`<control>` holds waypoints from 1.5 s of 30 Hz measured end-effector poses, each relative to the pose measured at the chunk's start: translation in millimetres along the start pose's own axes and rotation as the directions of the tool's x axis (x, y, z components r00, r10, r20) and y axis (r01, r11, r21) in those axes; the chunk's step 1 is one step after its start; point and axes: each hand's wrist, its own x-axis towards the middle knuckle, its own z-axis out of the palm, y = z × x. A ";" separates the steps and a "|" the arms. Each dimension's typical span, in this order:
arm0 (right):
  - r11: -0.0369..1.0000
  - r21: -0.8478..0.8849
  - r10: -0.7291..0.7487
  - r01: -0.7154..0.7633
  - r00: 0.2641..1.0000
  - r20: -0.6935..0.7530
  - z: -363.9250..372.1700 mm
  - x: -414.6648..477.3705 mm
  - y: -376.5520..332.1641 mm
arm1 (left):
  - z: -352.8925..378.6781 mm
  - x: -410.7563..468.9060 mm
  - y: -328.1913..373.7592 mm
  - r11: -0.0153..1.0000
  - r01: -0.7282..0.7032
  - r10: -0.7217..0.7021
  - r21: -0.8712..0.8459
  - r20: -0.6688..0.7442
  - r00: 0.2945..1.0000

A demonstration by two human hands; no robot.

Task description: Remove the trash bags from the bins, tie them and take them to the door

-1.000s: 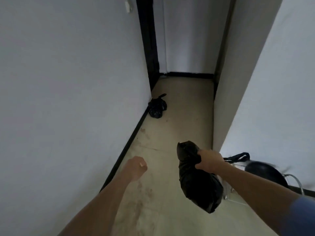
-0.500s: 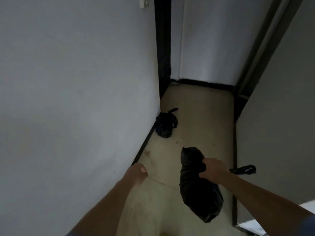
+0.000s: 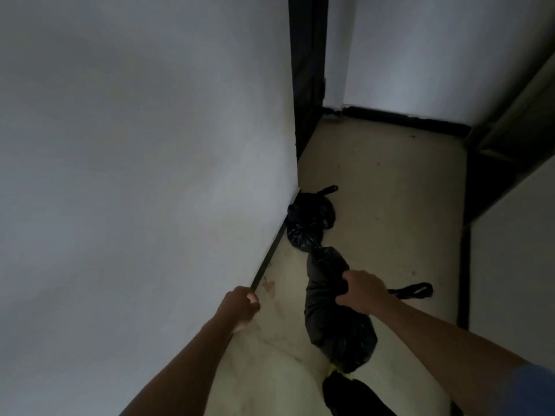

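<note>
Head view of a narrow corridor. The right grip (image 3: pixel 363 291) is clenched round the gathered neck of a black trash bag (image 3: pixel 336 331), which hangs below the fist above the pale floor (image 3: pixel 384 205); the bag's knotted tail (image 3: pixel 414 291) sticks out to the right of the hand. The left grip (image 3: pixel 240 304) is curled into a fist and holds nothing, close to the white wall (image 3: pixel 150 145). A second tied black bag (image 3: pixel 309 217) lies on the floor against that wall's dark skirting, just beyond the carried bag and near a dark door frame (image 3: pixel 306 70).
</note>
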 end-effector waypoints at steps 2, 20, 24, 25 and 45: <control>1.000 0.000 -0.017 0.017 0.998 0.056 -12.0 50.1 -1.2 | -10.6 40.9 12.5 0.999 0.037 -0.037 0.001 0.008 0.999; 1.000 -0.008 0.030 -0.029 0.956 0.292 43.2 412.8 -16.2 | 28.8 391.5 6.4 0.979 0.191 -0.173 -0.071 0.205 0.963; 1.000 0.001 0.010 -0.011 0.957 0.289 96.9 486.5 -7.1 | 71.5 455.1 -24.3 0.967 0.243 -0.224 -0.079 0.196 0.955; 1.000 0.002 -0.001 0.000 0.959 0.283 111.5 505.9 -4.4 | 83.5 469.9 -33.8 0.961 0.263 -0.244 -0.083 0.192 0.951; 0.998 0.043 -0.055 0.045 0.959 0.279 246.0 663.2 50.2 | 219.3 569.0 -106.1 0.908 0.412 -0.389 -0.078 0.212 0.896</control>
